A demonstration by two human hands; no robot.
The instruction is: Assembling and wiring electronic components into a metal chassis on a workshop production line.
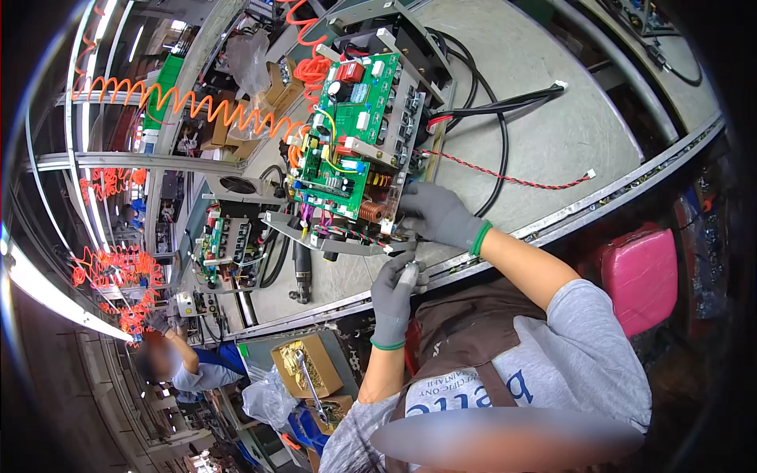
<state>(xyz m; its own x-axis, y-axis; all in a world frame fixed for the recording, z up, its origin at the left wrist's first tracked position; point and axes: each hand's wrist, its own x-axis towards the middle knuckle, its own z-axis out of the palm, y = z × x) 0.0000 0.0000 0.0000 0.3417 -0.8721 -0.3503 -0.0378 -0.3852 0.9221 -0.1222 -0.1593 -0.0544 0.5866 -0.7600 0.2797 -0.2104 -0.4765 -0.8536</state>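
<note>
A half-built electronic unit (371, 134) stands on the workbench, with green circuit boards, a copper coil (371, 210) and a metal front plate (339, 243). Against its near corner is my right hand (443, 214), in a grey glove with a green cuff; its fingers curl at the frame's edge, and their tips are partly hidden. Just below the front plate, my left hand (394, 293), gloved alike, has thumb and fingers pinched together. Whatever sits in that pinch is too small to name. A twisted green and red wire with a white connector (387, 248) ends close above the left hand.
Black cables (505, 106) and a red-black twisted wire (512, 180) lie on the bench (568, 150) to the right. A black power tool (301, 272) and a second unit (229, 244) are at left. Orange coiled hoses (197, 106) hang beyond. Another person (197, 366) works farther left.
</note>
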